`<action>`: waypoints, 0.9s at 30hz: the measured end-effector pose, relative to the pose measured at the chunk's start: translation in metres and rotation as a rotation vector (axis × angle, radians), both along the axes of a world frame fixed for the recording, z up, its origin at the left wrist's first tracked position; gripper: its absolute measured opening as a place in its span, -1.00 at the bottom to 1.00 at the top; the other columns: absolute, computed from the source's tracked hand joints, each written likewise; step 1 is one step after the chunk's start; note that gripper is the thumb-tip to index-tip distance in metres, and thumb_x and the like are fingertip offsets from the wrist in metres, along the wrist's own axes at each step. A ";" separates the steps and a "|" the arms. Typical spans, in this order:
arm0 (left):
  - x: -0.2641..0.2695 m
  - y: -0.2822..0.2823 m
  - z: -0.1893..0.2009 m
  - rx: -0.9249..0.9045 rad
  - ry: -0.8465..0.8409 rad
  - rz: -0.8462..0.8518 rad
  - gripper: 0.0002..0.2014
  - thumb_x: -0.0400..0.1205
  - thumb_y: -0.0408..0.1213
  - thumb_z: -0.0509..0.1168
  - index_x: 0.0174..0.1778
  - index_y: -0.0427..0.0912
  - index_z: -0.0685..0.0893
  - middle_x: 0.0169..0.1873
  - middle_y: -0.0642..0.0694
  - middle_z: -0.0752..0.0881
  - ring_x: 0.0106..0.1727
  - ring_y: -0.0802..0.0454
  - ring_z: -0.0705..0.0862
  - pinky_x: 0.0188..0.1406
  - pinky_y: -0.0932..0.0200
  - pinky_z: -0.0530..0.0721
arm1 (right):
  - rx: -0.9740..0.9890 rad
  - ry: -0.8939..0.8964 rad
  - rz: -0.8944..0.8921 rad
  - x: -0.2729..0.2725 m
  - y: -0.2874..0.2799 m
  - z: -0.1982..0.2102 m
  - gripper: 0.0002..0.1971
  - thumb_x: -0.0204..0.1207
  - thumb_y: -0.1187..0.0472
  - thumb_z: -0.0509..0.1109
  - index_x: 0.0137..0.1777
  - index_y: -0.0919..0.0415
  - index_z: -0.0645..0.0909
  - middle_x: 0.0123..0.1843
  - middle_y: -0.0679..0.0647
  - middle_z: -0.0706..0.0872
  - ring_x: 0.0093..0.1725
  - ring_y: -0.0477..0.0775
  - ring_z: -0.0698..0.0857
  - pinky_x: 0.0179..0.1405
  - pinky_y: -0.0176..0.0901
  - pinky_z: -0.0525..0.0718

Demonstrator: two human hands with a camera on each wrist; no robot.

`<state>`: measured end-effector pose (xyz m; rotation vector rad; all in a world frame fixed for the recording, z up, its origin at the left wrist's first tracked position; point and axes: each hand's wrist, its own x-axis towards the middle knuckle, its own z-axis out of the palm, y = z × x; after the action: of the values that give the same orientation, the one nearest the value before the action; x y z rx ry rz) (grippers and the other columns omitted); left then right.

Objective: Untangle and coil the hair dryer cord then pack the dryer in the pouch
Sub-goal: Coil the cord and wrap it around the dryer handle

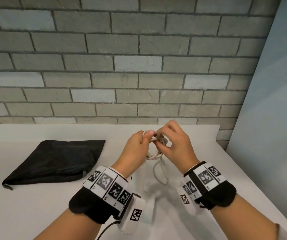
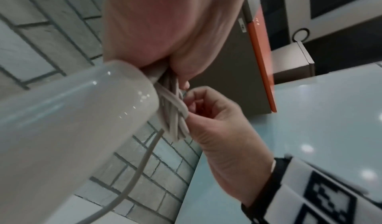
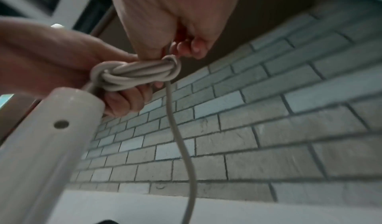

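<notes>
black pouch (image 1: 52,161) lying flat, contents hidden; cord (image 3: 136,75) bundle gripped by left hand (image 1: 135,144), pinched by right hand (image 1: 173,141); dryer (image 3: 51,137) handle screw seen only from the right wrist

The head view looks forward and down from above onto the worktop (image 1: 52,205), facing the brick wall (image 1: 122,66). Each wrist view sits very close under its own hand, looking up along the palm toward that wall. All three share the bundled cord (image 3: 140,74) just before the wall.
</notes>
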<state>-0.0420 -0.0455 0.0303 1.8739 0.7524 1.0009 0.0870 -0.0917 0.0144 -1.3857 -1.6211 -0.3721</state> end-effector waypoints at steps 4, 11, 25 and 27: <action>0.000 0.004 -0.002 0.018 0.075 -0.080 -0.76 0.68 -0.09 0.07 -0.22 -0.11 0.49 -0.39 0.04 0.52 -0.38 0.18 0.48 -0.35 0.28 0.44 | -0.028 -0.225 -0.034 -0.003 -0.004 0.004 -0.93 0.39 0.31 0.30 -0.27 0.28 0.58 -0.34 0.13 0.55 -0.44 0.04 0.49 -0.43 -0.17 0.47; -0.014 0.013 -0.001 0.171 0.302 -0.269 -0.89 0.67 -0.30 0.13 0.08 -0.17 0.39 -0.17 0.08 0.54 -0.10 0.12 0.53 -0.10 0.34 0.48 | -0.368 -0.075 0.121 0.002 -0.021 0.023 -0.86 0.49 0.22 0.32 -0.24 0.28 0.57 -0.18 0.14 0.59 -0.25 0.17 0.62 -0.16 0.05 0.64; -0.001 0.014 -0.016 0.477 0.318 -0.006 -0.93 0.68 -0.34 0.05 -0.09 -0.11 0.30 -0.12 -0.07 0.48 -0.15 0.03 0.45 -0.30 0.34 0.32 | -0.437 0.215 0.108 0.002 -0.041 0.049 -0.77 0.35 0.39 0.44 -0.41 0.07 0.55 -0.55 -0.03 0.46 -0.55 -0.14 0.38 -0.51 -0.39 0.33; -0.002 0.015 -0.013 0.453 0.317 -0.005 -0.95 0.69 -0.32 0.05 -0.07 -0.11 0.30 -0.15 -0.01 0.46 -0.22 0.12 0.44 -0.27 0.50 0.39 | -0.406 0.061 -0.032 0.005 -0.047 0.057 -0.83 0.37 0.32 0.43 -0.36 0.05 0.59 -0.62 -0.10 0.41 -0.55 -0.15 0.44 -0.56 -0.40 0.34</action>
<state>-0.0438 -0.0301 0.0176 2.4667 0.7429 0.9363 0.0924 -0.1383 0.0712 -1.7063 -1.6850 -0.0143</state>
